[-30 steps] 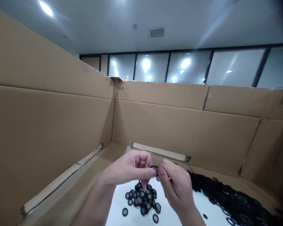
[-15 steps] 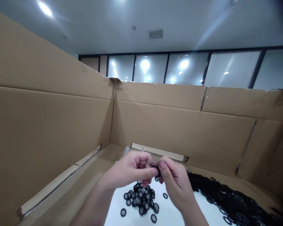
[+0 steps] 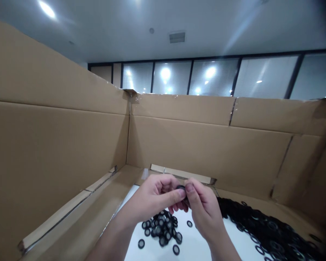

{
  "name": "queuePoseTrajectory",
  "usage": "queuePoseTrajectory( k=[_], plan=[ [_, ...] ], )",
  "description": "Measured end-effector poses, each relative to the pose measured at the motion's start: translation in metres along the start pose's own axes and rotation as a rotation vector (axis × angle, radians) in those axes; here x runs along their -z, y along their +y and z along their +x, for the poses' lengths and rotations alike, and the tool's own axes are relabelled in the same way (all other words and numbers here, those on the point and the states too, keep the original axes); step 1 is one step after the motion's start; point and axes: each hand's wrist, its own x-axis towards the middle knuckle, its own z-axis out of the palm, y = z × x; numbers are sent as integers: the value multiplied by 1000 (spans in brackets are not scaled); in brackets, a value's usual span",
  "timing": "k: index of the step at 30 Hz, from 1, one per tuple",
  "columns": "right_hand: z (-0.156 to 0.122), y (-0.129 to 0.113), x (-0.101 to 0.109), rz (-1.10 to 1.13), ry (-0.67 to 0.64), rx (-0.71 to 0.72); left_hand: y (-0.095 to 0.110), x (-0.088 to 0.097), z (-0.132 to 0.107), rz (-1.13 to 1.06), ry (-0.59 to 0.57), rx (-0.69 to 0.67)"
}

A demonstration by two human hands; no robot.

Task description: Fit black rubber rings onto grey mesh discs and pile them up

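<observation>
Both hands meet above the white surface (image 3: 195,250), pinching a small black rubber ring (image 3: 180,187) between them. My left hand (image 3: 161,194) has its thumb pressed on the ring, with the fingers curled behind. My right hand (image 3: 203,204) grips the ring's other side between thumb and forefinger. The fingers cover most of it, so whether anything sits inside is hidden. Below them lies a heap of black rings with grey centres (image 3: 161,225). A few such pieces are scattered around it, one of them a loose ring (image 3: 189,224) nearer my right hand.
To the right, a long pile of black rings (image 3: 266,226) spreads along the cardboard. Tall cardboard walls rise at the left (image 3: 57,145) and at the back (image 3: 184,145). A cardboard strip (image 3: 184,174) lies along the back wall's foot.
My hands have tilted slightly and shifted a little to the right, still pinching the ring. The camera view has moved slightly; the piles look the same.
</observation>
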Motion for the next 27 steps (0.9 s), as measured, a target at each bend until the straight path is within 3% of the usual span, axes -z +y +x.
queuePoseTrajectory(
  k=[5,10,14,24,27],
  plan=[
    [1,4,-2,56,-10,-28,-3,5,1,-54,67,6],
    [-2,4,-10,141,47,60,-5,3,1,-127,40,13],
    [-4,1,-15,156,114,46,-4,4,0,-97,55,19],
    [-4,2,-15,-142,122,155,7,21,-6,11,-6,108],
    [-6,3,-25,-196,232,151,5,15,-2,-55,2,57]
  ],
)
